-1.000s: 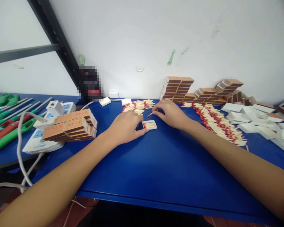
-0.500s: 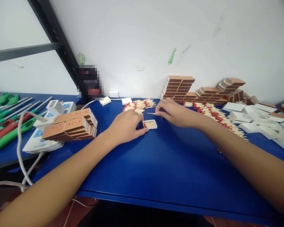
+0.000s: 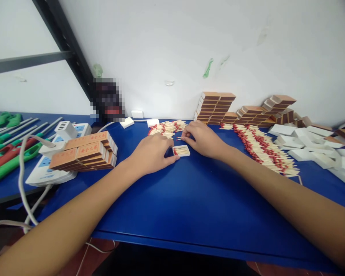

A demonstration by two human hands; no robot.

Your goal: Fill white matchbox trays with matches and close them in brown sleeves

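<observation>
A small white matchbox tray [image 3: 181, 151] partly filled with red-tipped matches lies on the blue table [image 3: 189, 207]. My left hand [image 3: 152, 153] rests curled against the tray's left side, thumb touching its near edge. My right hand [image 3: 202, 138] is just right of and behind the tray, fingertips pinched on a single match [image 3: 179, 138] above it. A loose pile of matches [image 3: 168, 128] lies just beyond both hands.
A stack of orange matchboxes [image 3: 86, 151] sits at left on a white power strip [image 3: 50, 168], with green-handled tools [image 3: 5, 153] further left. More brown boxes [image 3: 218, 107] stand against the wall. A long row of matches [image 3: 264, 149] and white empty trays [image 3: 319, 149] lie at right.
My right hand moved with the match from further right and back to just above the tray. The left hand has stayed on the tray.
</observation>
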